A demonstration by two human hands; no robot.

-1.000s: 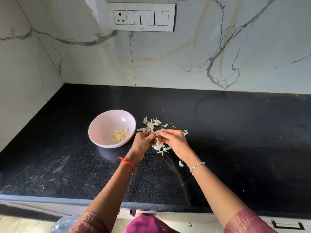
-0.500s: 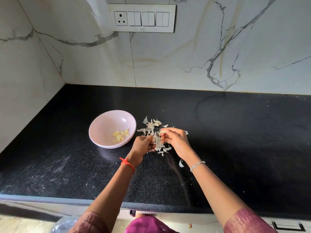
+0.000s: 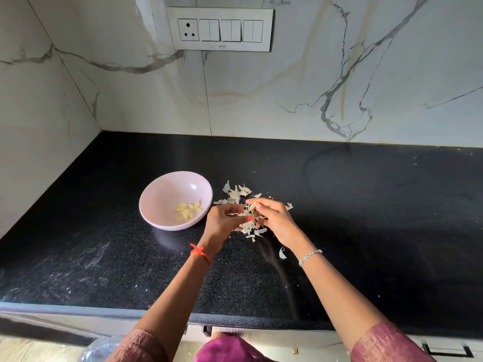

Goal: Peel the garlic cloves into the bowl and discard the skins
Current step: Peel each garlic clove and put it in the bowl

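A pale pink bowl [image 3: 167, 194] sits on the black counter and holds several peeled yellow garlic cloves [image 3: 188, 209]. To its right lies a heap of white garlic skins [image 3: 236, 192]. Just above the heap, my left hand [image 3: 222, 222] has curled fingers and holds a strip of skin. My right hand [image 3: 274, 218] pinches a small garlic clove [image 3: 253, 206] between thumb and fingertips. The two hands are close together, a little apart.
One loose skin [image 3: 282, 252] lies on the black counter [image 3: 366, 218] near my right wrist. A switch panel [image 3: 219, 30] is on the marble wall behind. A clear plastic bag [image 3: 99, 348] shows below the counter's front edge.
The hands were joined over the skins a second ago. They have drawn slightly apart, the right one lifting with the clove and the left pulling skin away.
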